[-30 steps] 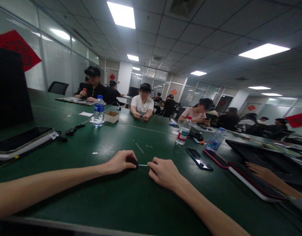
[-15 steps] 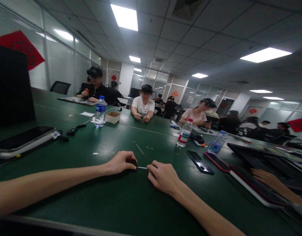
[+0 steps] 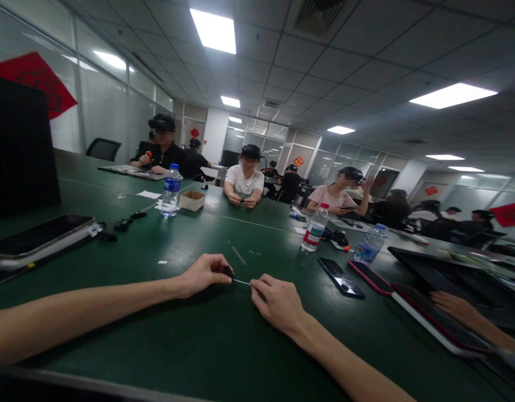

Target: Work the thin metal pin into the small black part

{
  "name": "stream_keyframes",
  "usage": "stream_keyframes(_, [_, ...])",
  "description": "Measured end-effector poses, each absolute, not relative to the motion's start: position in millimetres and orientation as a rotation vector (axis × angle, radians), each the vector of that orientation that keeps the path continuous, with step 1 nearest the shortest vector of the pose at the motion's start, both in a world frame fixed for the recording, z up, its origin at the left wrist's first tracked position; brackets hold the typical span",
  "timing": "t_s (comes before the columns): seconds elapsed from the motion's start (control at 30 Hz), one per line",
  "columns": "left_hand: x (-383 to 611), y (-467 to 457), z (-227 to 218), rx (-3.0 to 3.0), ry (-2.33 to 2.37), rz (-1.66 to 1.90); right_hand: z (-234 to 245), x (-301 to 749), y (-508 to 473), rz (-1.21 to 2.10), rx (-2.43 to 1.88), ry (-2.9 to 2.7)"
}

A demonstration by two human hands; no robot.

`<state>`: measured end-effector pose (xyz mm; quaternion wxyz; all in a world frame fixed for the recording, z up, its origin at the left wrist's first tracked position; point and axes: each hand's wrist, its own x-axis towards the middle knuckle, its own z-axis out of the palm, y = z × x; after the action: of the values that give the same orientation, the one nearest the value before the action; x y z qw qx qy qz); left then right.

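Just in front of me, my left hand (image 3: 203,275) is closed in a pinch on a small black piece (image 3: 228,272), whose kind I cannot make out. A thin pale rod (image 3: 242,282) runs from this piece to the fingertips of my right hand (image 3: 279,301). Thumb and forefinger of the right hand are pinched on the rod's end. Both hands are low over the green table (image 3: 190,340). Fingers hide most of the black piece and the right end of the rod.
Ahead on the left stand a water bottle (image 3: 171,191) and a small open box (image 3: 192,201). Rightward are a red-capped bottle (image 3: 314,229), a blue-capped bottle (image 3: 368,244) and phones (image 3: 340,277). Another person's hand (image 3: 458,310) rests at the right. People sit across the table.
My left hand has lifted slightly, so the black piece is a little higher and the rod slants down toward my right hand. Across the table, a person at the right has raised a hand.
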<state>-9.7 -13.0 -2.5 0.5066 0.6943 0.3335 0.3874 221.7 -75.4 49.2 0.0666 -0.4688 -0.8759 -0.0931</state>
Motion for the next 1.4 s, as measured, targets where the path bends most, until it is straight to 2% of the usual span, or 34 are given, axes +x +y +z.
stream_keyframes(0.73, [-10, -11, -4, 1.604, 0.808, 0.937, 49, 223, -76, -0.393, -1.394, -2.670])
stream_keyframes(1.4, [-9, -9, -4, 1.489, 0.767, 0.981, 40, 225, -73, -0.346, -1.336, -2.592])
